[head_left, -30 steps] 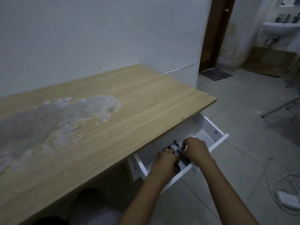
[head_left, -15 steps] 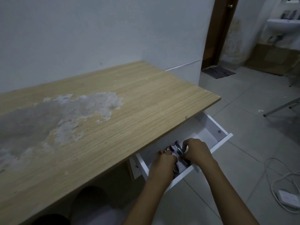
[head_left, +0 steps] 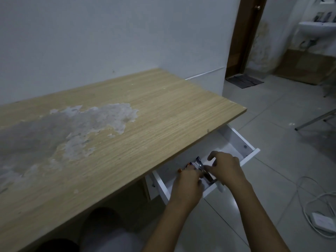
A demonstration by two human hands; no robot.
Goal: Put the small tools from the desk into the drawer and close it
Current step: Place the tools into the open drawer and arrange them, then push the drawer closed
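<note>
You face a plain white wall [head_left: 109, 33] in dim light; right of it a dark brown wooden door frame [head_left: 243, 37] opens onto pale grey floor tiles [head_left: 272, 142], a dark doormat [head_left: 244, 80] at its foot, a white wall-mounted basin [head_left: 316, 30] beyond.

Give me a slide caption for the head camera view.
Both hands, left and right, arrange small metal tools inside the open white drawer under a worn wooden desk.
</note>
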